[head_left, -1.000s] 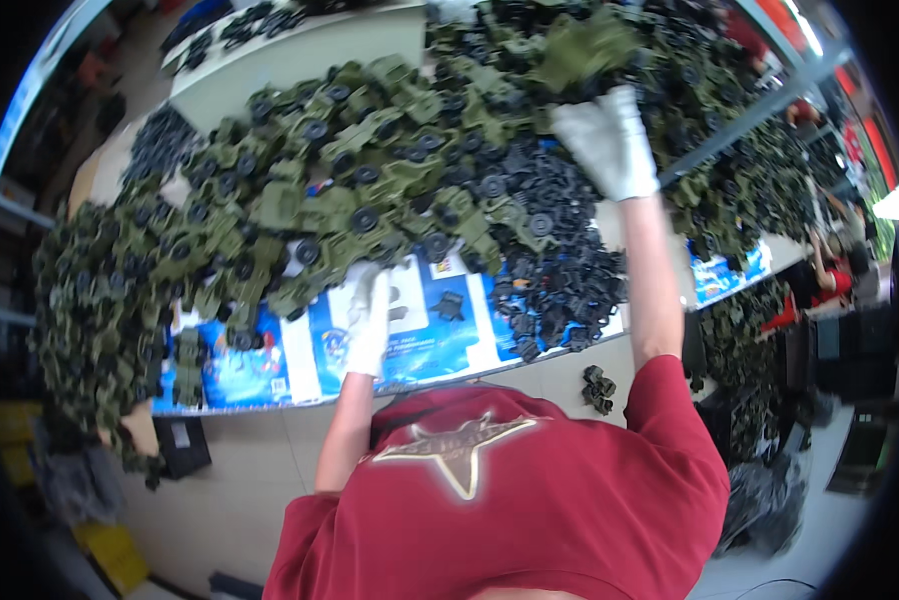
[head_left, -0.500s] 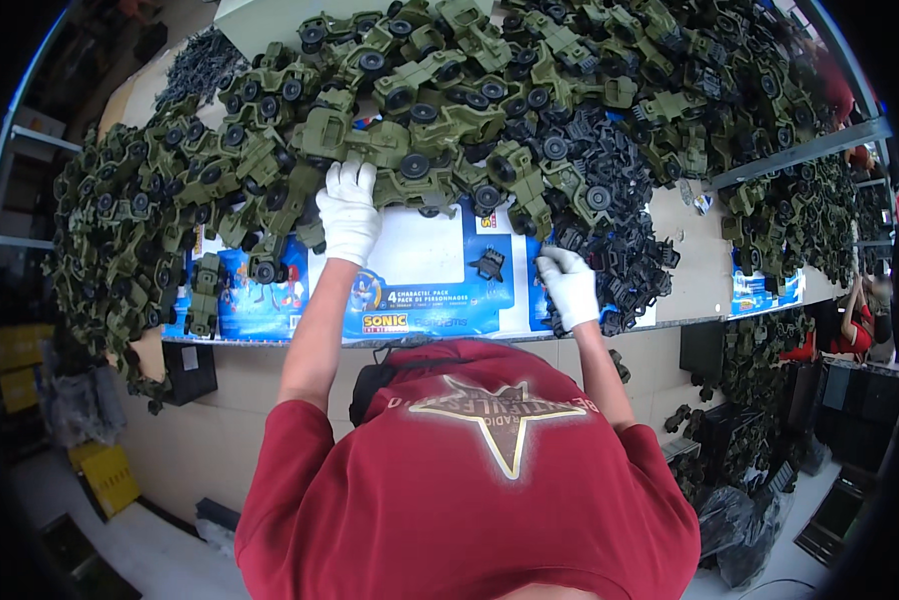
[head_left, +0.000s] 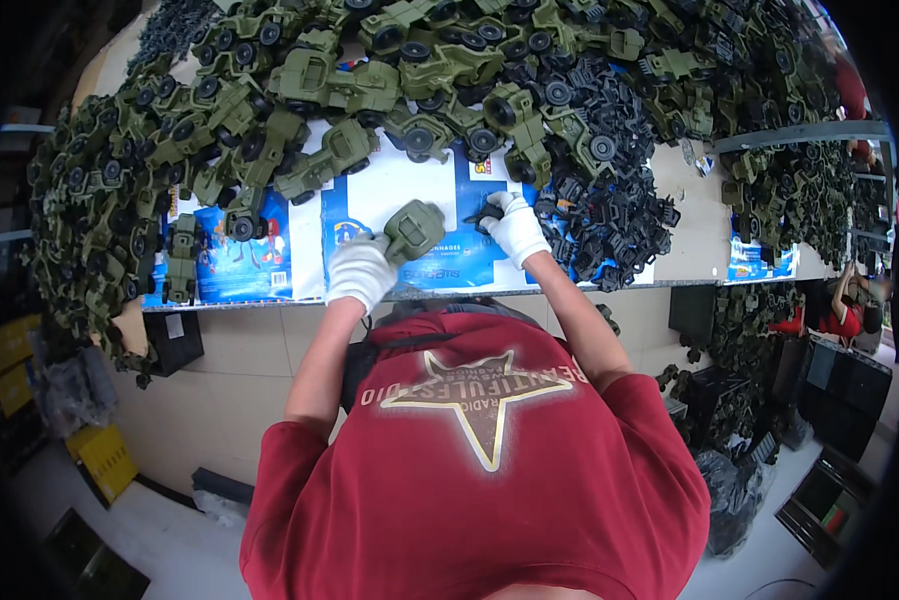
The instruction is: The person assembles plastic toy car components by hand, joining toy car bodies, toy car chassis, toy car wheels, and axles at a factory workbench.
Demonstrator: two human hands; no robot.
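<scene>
"How many hands are at work?"
"Two, both gloved. The left hand [head_left: 363,272] grips one green car [head_left: 416,230] over the surface [head_left: 688,225], near its front edge."
"And the right hand [head_left: 519,230]?"
"Its fingertips pinch one black part [head_left: 490,213], just right of the car."
"Others?"
"One heap [head_left: 610,215] of black parts beside the right hand, and a pile [head_left: 370,85] of green cars behind, too many to count."

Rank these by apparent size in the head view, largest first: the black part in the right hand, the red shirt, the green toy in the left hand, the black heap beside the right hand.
1. Red shirt
2. Black heap
3. Green toy
4. Black part, partly covered by the right hand
</scene>
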